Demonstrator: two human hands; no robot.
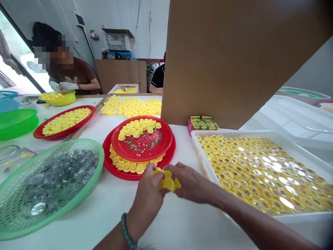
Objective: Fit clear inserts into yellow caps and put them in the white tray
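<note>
My left hand (151,194) and my right hand (191,182) meet near the table's front edge. Between them they grip several small yellow plastic caps (168,182), the fingers of both closed round these. Just beyond, a red plate (145,149) with a printed pattern carries yellow caps along its far side. It rests on a larger red plate (108,149) with more caps around it. To the left, a pale green mesh basket (88,194) contains clear plastic pieces (59,177). At my right, a white tray (205,163) is filled with rows of yellow round pieces with shiny tops (241,170).
A tall cardboard sheet (221,59) stands behind the tray, with small green-and-yellow packs (204,123) at its foot. Loose yellow caps (130,106) spread at the back. Another red plate (65,121) lies left. A gloved co-worker (75,73) sits beyond a yellow bowl (62,99).
</note>
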